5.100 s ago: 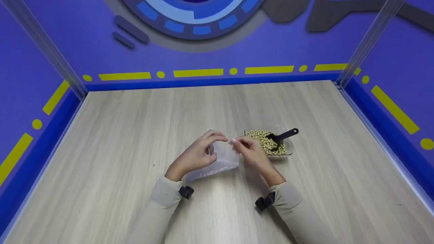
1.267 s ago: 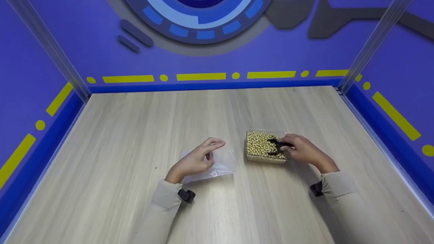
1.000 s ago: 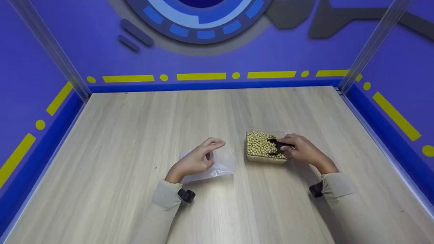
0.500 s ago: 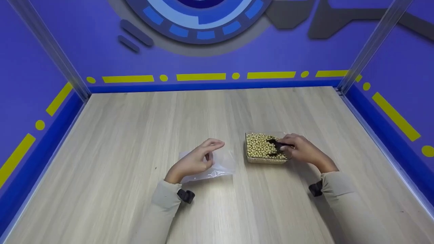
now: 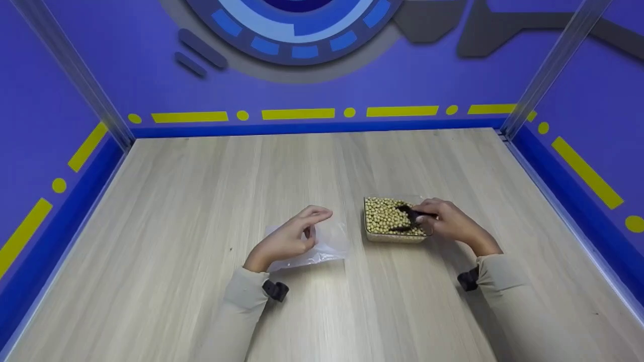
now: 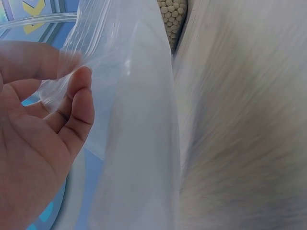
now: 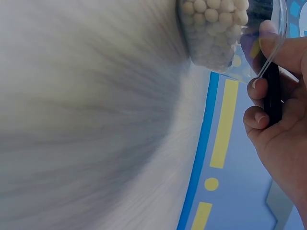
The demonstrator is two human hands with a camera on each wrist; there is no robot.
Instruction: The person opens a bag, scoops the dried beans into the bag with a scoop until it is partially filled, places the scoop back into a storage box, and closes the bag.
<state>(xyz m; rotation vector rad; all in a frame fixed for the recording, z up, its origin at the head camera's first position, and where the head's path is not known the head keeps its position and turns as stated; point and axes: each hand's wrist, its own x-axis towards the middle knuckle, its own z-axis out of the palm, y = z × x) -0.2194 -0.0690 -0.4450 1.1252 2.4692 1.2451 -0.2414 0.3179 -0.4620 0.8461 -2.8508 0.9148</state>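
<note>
My left hand (image 5: 289, 236) pinches the upper edge of a clear plastic zip bag (image 6: 139, 124) between thumb and fingers, holding it up off its side. In the head view the bag spreads out to the right of the hand, over the table. My right hand (image 5: 450, 223) grips the black handle of a scoop (image 7: 272, 96). The scoop's head is sunk among pale yellow soybean-like beads (image 5: 385, 213), which fill a clear rectangular container (image 5: 395, 238). That container stands just right of the bag. Part of the scoop is hidden by beads and fingers.
The wood-grain table (image 5: 201, 201) reaches back to a blue-purple wall (image 5: 282, 95) with yellow stripes. Similar panels stand at left and right, with metal posts in the corners. A black wrist camera (image 5: 275, 290) sits at each cuff.
Around five seconds ago both hands were at the bag; since then my right hand has moved right and taken hold of the scoop. Over the last second the scoop's head has shifted slightly in the beads.
</note>
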